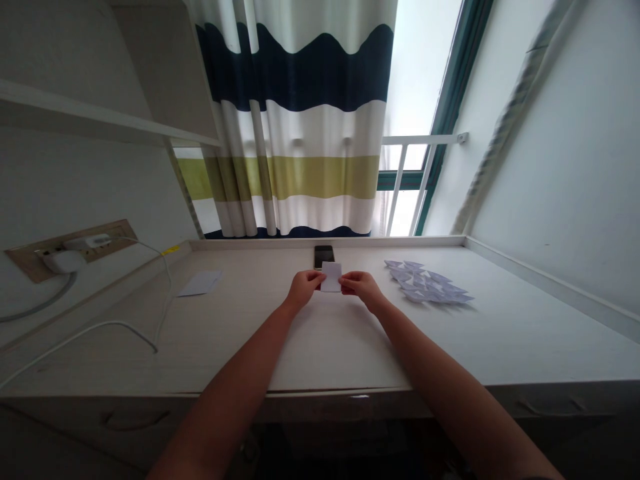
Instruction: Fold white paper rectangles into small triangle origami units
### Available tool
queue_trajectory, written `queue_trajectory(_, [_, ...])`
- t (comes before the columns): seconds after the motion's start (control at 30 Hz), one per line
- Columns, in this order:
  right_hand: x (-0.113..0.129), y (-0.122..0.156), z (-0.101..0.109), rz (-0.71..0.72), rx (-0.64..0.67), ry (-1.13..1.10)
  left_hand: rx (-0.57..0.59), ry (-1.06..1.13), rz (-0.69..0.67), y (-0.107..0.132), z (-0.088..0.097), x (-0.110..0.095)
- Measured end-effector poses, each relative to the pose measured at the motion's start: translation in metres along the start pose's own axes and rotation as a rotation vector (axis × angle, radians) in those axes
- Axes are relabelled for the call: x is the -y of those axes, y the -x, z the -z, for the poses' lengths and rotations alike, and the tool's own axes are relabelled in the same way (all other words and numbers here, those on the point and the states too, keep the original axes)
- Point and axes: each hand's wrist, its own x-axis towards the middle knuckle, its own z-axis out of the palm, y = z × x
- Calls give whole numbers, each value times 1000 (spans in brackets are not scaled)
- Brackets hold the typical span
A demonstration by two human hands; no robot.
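- Left hand (303, 291) pinches the left side of a small white paper square (331, 277), mostly closed.
- Right hand (361, 289) grips the right side, though its fingers are hard to make out.
- The square is held mid-frame, just below a phone (324, 257).
- Folded paper pieces (425, 281) lie on the desk (250, 347) to the right, well apart from the hands.
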Motion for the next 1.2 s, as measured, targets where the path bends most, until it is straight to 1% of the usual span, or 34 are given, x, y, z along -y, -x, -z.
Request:
queue_trajectory(0.17, [4,5,-3,-50,51,44,-7,-18,-34,2,-2,-2])
queue_trajectory(0.23, [6,8,-4,-58,51,71,-11,-36,-49,3,-2,-3])
queue_trajectory(0.33, [7,9,-6,-48,41,78,-24,-63,-71,2,-1,-3])
queue_trajectory(0.43, [8,9,-6,-44,77,89,-50,-74,-89,0,1,-1])
queue_trajectory(0.63, [4,7,-5,4,79,78,-63,-50,-83,1,1,-2])
queue_trajectory(0.7, [3,5,-4,39,76,72,-50,-44,-78,2,1,-3])
queue_trajectory(0.83, [0,1,-1,129,11,29,5,-49,-48,3,-1,-4])
queue_trajectory(0.9, [0,0,1,142,-6,20,25,-46,-40,4,-2,-4])
queue_trajectory(1.07, [1,0,2,141,2,-6,54,-45,-39,2,-2,-1])
queue_trajectory(1.2, [-1,-2,3,173,-38,-20,82,-62,-29,3,-2,-1])
